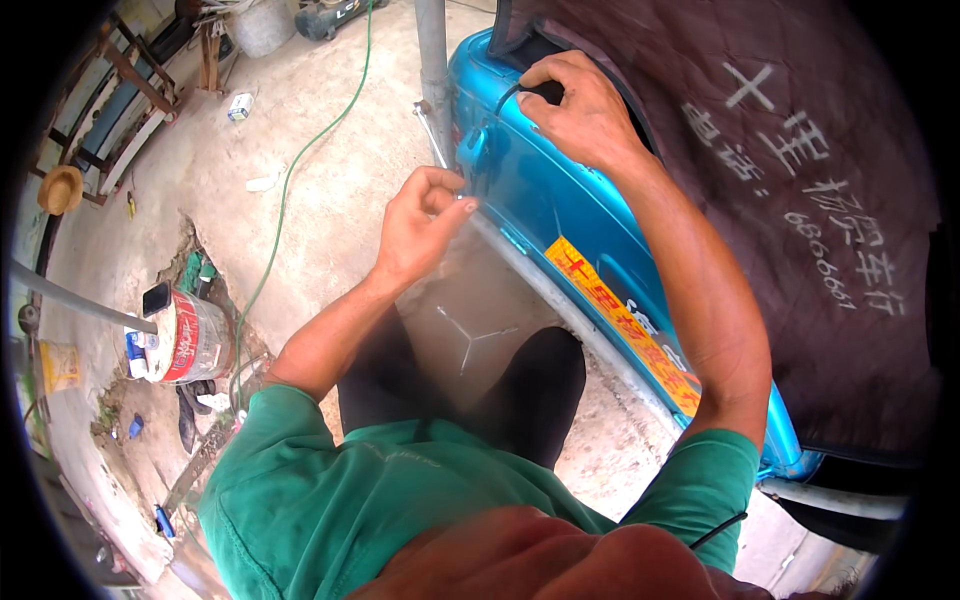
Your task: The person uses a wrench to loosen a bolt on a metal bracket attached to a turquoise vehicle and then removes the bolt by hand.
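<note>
My left hand (425, 222) is closed, thumb and fingers pinched together, beside a blue vehicle side panel (570, 205). A thin silver wrench (432, 135) rises from its fingers towards a grey pole. A small bright bit shows at the fingertips, too small to name. Higher up, my right hand (590, 110) curls over the panel's top edge, its thumb and fingers around a black strip or cable (508, 98). What lies inside that grip is partly hidden. On the ground between my knees lies a three-armed Y-shaped wrench (472, 338).
A dark brown cover (800, 330) with white writing drapes the vehicle at right. The grey pole (432, 60) stands at the panel's far end. A green hose (285, 190) crosses the concrete. At left is a bucket (205, 340) with a phone (157, 298) on it, beside broken ground.
</note>
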`<control>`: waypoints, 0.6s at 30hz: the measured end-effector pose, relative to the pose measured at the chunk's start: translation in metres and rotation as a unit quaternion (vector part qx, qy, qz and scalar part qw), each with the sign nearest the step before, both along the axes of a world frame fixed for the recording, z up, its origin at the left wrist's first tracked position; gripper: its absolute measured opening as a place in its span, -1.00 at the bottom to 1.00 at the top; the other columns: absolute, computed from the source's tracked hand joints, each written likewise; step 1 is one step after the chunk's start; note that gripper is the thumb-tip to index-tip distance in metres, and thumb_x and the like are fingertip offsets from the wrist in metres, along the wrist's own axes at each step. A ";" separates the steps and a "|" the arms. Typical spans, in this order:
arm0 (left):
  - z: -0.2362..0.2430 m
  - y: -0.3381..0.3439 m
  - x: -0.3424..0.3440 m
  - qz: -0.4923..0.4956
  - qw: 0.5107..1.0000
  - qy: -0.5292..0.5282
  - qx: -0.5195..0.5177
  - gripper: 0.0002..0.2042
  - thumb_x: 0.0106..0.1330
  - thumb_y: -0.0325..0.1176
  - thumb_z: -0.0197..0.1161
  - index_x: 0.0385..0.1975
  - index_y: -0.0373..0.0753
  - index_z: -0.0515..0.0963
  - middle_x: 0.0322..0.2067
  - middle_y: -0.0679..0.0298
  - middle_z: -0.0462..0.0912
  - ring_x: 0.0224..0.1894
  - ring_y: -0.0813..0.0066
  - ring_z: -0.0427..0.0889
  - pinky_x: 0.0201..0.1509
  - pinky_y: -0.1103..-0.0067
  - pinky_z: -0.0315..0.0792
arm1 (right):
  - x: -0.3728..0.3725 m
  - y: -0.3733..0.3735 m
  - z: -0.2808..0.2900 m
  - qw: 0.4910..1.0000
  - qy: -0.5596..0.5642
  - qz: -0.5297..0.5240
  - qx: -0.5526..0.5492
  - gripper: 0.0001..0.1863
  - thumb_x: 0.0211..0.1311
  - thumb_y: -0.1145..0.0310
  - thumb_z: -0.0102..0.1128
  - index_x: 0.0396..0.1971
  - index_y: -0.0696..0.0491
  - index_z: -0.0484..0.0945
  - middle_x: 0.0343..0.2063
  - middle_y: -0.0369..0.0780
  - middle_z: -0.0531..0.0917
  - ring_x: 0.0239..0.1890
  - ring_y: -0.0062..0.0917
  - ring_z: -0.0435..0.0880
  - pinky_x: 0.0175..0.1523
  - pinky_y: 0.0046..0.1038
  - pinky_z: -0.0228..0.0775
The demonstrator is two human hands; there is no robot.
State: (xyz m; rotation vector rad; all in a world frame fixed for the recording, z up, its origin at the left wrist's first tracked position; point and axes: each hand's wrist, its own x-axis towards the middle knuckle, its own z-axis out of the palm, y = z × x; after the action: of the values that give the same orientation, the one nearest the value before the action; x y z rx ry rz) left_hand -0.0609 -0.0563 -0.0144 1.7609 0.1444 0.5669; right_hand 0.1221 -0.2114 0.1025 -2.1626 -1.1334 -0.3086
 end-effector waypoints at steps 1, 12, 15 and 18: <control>-0.015 0.000 0.001 0.020 0.997 0.012 -0.074 -0.69 0.34 -0.50 0.40 -0.02 -0.33 0.43 -0.53 0.38 0.54 -0.47 0.67 0.54 -0.38 0.65 0.45 | 0.001 0.000 -0.001 1.000 -0.001 0.007 0.002 -0.60 0.12 0.12 0.27 -0.14 0.08 0.74 0.02 -0.06 0.65 0.16 -0.17 0.57 0.30 -0.20 0.38; -0.068 0.109 0.072 0.040 0.984 0.172 0.030 -0.64 0.36 -0.32 0.39 0.03 -0.41 0.55 -0.33 0.20 0.77 -0.36 0.51 0.76 -0.28 0.55 0.59 | 0.003 -0.006 0.001 1.000 0.011 0.007 -0.011 -0.62 0.19 0.17 0.30 -0.08 0.10 0.72 0.07 -0.11 0.61 0.13 -0.23 0.59 0.23 -0.26 0.45; -0.049 0.152 0.089 0.071 0.985 0.151 0.040 -0.68 0.37 -0.38 0.36 0.03 -0.40 0.55 -0.28 0.17 0.76 -0.31 0.49 0.77 -0.24 0.54 0.63 | 0.004 -0.002 -0.001 1.000 0.008 0.008 -0.003 -0.60 0.16 0.14 0.30 -0.11 0.09 0.73 0.04 -0.09 0.62 0.15 -0.22 0.57 0.27 -0.25 0.41; -0.016 0.189 0.100 0.071 0.992 0.093 0.043 -0.70 0.36 -0.45 0.34 0.02 -0.41 0.51 -0.28 0.17 0.72 -0.29 0.47 0.75 -0.23 0.55 0.64 | 0.003 0.000 0.000 1.000 -0.004 -0.003 -0.018 -0.62 0.18 0.17 0.32 -0.10 0.10 0.73 0.08 -0.14 0.59 0.10 -0.30 0.61 0.17 -0.32 0.49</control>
State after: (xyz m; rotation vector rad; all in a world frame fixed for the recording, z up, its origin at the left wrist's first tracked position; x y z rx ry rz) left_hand 0.0391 0.1330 -0.0308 1.8961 0.3825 0.5161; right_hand 0.1256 -0.2118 0.1022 -2.1982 -1.1463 -0.3013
